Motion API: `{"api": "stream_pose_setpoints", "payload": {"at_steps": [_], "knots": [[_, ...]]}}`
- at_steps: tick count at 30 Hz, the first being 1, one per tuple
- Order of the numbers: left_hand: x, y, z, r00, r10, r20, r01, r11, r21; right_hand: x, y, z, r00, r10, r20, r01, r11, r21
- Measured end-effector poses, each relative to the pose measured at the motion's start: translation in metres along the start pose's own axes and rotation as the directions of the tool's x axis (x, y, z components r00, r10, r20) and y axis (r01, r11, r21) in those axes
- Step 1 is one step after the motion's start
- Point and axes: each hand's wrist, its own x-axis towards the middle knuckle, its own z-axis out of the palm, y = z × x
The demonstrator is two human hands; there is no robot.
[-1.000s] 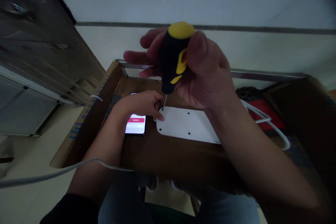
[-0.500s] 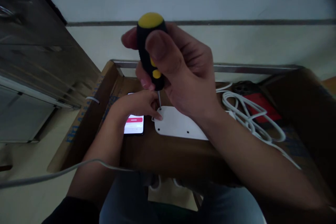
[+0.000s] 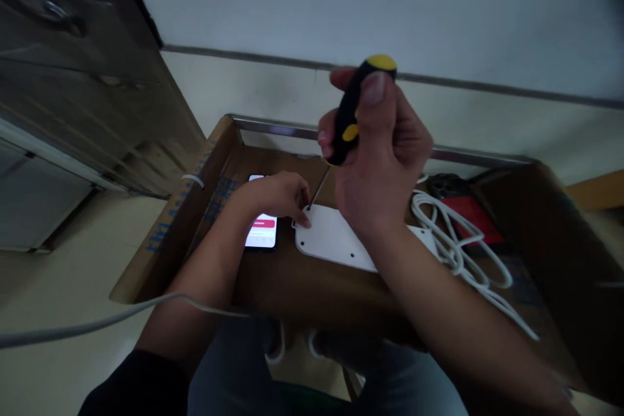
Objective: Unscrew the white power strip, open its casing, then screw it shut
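Leftmost, a white cable (image 3: 97,322) crosses below the table (image 3: 292,286). A lit phone (image 3: 262,232) lies flat on the table, just left of the work. My left hand (image 3: 273,198) rests fingers-down on the near-left corner of the power strip (image 3: 331,237), fingers drawn narrow beside the blade tip and gripping nothing I can make out. The power strip lies back-up at the middle of the table, screw holes showing. My right hand (image 3: 385,169) is wrapped around the screwdriver (image 3: 347,118), which tilts with its handle up-right and its tip at the corner hole. A coiled cord (image 3: 458,240) lies to the right.

Step in hand, as I judge it: working the corner screw. The next move calls for bringing the shaft upright, seating the tip and pressing down while turning.
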Motion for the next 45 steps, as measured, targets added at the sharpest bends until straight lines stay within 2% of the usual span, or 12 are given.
{"api": "stream_pose_setpoints", "payload": {"at_steps": [5,10,17,21,23,25,28,32,34,36,39,45], "knots": [[-0.005,0.006,-0.001,1.000,-0.010,-0.008,0.010,1.000,0.013,-0.003,0.002,-0.002,0.999,-0.040,0.015,0.042,0.994,-0.099],[-0.004,0.002,-0.001,0.996,0.085,0.022,-0.085,0.996,0.003,-0.012,-0.003,-0.007,0.997,-0.078,-0.016,0.072,0.969,-0.235],[0.001,-0.008,0.001,0.989,0.146,0.036,-0.146,0.989,-0.001,-0.014,-0.008,-0.030,0.973,-0.014,0.231,0.048,0.989,-0.143],[0.001,-0.008,0.001,0.981,0.176,0.081,-0.175,0.984,-0.026,-0.012,-0.008,-0.045,0.934,0.004,0.358,0.128,0.930,-0.345],[0.000,-0.005,-0.001,0.986,0.140,0.089,-0.142,0.990,0.012,-0.007,-0.015,-0.047,0.957,-0.090,0.277,0.199,0.897,-0.395],[0.000,-0.002,-0.003,0.990,0.110,0.087,-0.116,0.991,0.065,0.004,-0.026,-0.050,0.969,-0.236,0.070,0.246,0.907,-0.342],[-0.002,0.001,-0.006,0.990,0.094,0.105,-0.106,0.988,0.110,0.023,-0.042,-0.067,0.921,-0.324,-0.218,0.280,0.936,-0.212],[-0.011,0.007,-0.006,0.991,0.065,0.116,-0.086,0.978,0.188,0.041,-0.044,-0.119,0.948,-0.181,-0.263,0.140,0.976,-0.168],[-0.016,0.017,0.001,0.983,0.182,0.017,-0.180,0.955,0.235,0.045,-0.040,-0.147,0.946,0.000,-0.324,-0.012,0.999,-0.038],[-0.017,0.031,0.016,0.940,0.340,-0.017,-0.325,0.911,0.253,0.047,-0.036,-0.167,0.945,0.052,-0.322,-0.058,0.998,-0.010],[-0.008,0.054,0.050,0.913,0.408,-0.009,-0.386,0.871,0.305,0.049,-0.032,-0.178,0.950,0.109,-0.293,-0.111,0.994,0.010],[0.011,0.073,0.090,0.937,0.329,-0.119,-0.247,0.864,0.439,0.050,-0.026,-0.177,0.955,0.227,-0.192,-0.214,0.973,0.085]]}}
